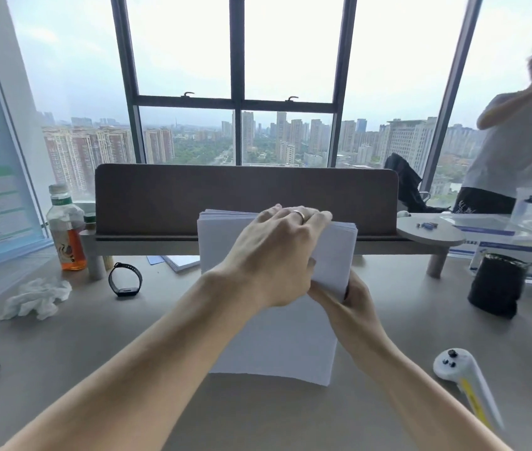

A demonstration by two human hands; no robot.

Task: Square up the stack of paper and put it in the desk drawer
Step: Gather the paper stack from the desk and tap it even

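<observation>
Paper (274, 340) on desk (95, 346) (bottle (68, 232) left)

Counted on the table (95, 336): one stack of paper (277, 346), one bottle (67, 232), one wristband (125, 279), one crumpled tissue (35, 297), one white controller (463, 379), one black cup (495, 284). Two hands (277, 255) (352, 301) are recorded.

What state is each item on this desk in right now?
Paper stack: stood on its lower edge on the desk, top edges uneven.
Left hand: on the stack's top edge.
Right hand: gripping the stack's right side.
Bottle: upright, capped, partly full.
Tissue: crumpled.
Wristband: closed in a loop, unworn.
Controller: lying down.
</observation>
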